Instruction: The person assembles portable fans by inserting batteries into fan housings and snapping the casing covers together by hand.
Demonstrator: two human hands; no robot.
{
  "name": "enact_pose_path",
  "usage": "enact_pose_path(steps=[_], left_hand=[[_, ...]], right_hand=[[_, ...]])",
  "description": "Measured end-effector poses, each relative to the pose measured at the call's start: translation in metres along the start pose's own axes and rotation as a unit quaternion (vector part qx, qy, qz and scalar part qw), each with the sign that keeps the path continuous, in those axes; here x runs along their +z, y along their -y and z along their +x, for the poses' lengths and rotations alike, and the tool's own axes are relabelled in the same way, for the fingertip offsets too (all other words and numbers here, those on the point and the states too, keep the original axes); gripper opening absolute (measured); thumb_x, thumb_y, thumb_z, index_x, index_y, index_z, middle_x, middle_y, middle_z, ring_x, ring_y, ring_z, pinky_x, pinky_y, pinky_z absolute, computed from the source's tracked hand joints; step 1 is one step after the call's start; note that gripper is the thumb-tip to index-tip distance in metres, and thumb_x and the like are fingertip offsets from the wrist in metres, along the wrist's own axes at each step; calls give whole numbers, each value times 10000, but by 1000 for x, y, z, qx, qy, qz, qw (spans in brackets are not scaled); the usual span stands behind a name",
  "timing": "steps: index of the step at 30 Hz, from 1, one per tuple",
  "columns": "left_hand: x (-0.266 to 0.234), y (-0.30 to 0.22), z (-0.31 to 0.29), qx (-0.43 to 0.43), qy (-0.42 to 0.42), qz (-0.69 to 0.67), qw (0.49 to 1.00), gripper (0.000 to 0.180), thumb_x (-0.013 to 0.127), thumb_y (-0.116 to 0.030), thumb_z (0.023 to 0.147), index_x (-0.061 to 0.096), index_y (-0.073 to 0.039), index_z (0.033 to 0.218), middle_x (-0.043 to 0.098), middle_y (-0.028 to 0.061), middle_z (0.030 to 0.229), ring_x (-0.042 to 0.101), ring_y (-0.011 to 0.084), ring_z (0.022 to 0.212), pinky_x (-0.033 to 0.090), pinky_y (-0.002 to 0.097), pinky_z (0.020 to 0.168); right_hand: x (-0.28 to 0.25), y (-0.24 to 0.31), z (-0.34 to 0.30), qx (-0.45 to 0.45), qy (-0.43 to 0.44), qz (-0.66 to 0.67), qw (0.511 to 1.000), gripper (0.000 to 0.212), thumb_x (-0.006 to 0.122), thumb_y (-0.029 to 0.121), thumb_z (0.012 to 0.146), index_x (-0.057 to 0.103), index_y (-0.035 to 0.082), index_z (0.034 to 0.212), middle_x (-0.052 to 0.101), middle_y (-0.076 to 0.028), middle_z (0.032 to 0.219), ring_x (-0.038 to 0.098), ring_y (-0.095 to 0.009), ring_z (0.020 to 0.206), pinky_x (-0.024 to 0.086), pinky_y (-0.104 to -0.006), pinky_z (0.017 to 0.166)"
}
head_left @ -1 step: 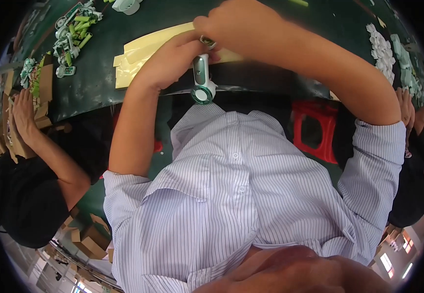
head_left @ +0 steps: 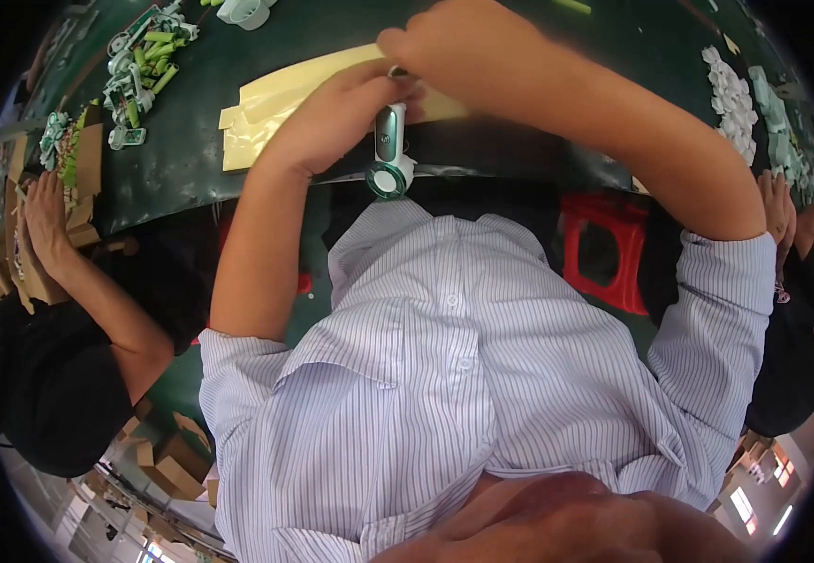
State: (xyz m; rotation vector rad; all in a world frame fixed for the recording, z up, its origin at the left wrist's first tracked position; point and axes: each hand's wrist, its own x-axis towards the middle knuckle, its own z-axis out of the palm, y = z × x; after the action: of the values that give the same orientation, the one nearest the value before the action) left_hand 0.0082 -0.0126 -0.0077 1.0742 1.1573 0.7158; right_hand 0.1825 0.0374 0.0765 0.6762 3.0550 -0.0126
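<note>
A small white and dark-green device [head_left: 389, 141] with a round end hangs from my left hand [head_left: 336, 113] near the table's front edge. My left fingers are closed around its upper part, with the round end pointing toward me. Curled close beside it, my right hand [head_left: 468, 47] has its fingers at the same upper part. Whatever the right fingertips pinch is hidden behind the hand. Beneath both hands lies a yellow sheet [head_left: 285, 84] on the dark green table [head_left: 182, 141].
Green and white parts [head_left: 144, 70] are heaped at the left, near a white cup-like part [head_left: 245, 11]. White pieces [head_left: 731, 94] lie at the right. Co-workers' arms [head_left: 97, 291] show on both sides. A red stool [head_left: 604, 251] stands below the table edge.
Both hands and the device have shifted very slightly; the left hand still holds the device and the right hand stays against its upper end.
</note>
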Motion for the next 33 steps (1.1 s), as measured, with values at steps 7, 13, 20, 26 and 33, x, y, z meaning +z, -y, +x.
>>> enact_pose_path(steps=[7, 13, 20, 26, 33], left_hand=[[11, 14, 9, 39, -40, 17, 998, 409, 532, -193, 949, 545, 46, 1281, 669, 116, 1048, 659, 160, 925, 506, 263, 821], [21, 20, 11, 72, -115, 10, 991, 339, 521, -207, 905, 658, 36, 1098, 676, 81, 813, 597, 108, 722, 473, 253, 640], [19, 13, 10, 27, -85, -101, 991, 303, 519, -102, 911, 608, 80, 1137, 674, 150, 1042, 671, 189, 868, 518, 284, 836], [15, -8, 0, 84, -86, -206, 971, 317, 508, -25, 875, 556, 63, 1177, 650, 119, 1055, 644, 172, 850, 521, 275, 789], [46, -51, -6, 130, 21, -255, 958, 383, 507, 7, 856, 451, 61, 1232, 607, 171, 1146, 657, 254, 996, 546, 298, 833]], right_hand=[[30, -22, 0, 129, -120, 61, 982, 404, 787, 269, 699, 588, -1, 925, 631, -190, 899, 648, -364, 824, 538, -401, 714], [3, -33, 21, 214, 175, 180, 944, 405, 784, 313, 703, 680, 43, 986, 681, -199, 959, 652, -336, 930, 514, -415, 784], [21, -75, -11, 106, -126, 406, 899, 289, 713, 165, 805, 658, 12, 1043, 691, -113, 946, 651, -215, 860, 513, -339, 777], [43, -29, -83, 150, -102, 736, 652, 406, 584, 385, 939, 634, -12, 1008, 674, -89, 819, 645, -106, 601, 525, -183, 502], [100, 57, -81, 15, 26, 998, 58, 670, 270, 480, 1034, 396, -85, 1371, 591, -226, 1235, 671, -215, 886, 570, -307, 687]])
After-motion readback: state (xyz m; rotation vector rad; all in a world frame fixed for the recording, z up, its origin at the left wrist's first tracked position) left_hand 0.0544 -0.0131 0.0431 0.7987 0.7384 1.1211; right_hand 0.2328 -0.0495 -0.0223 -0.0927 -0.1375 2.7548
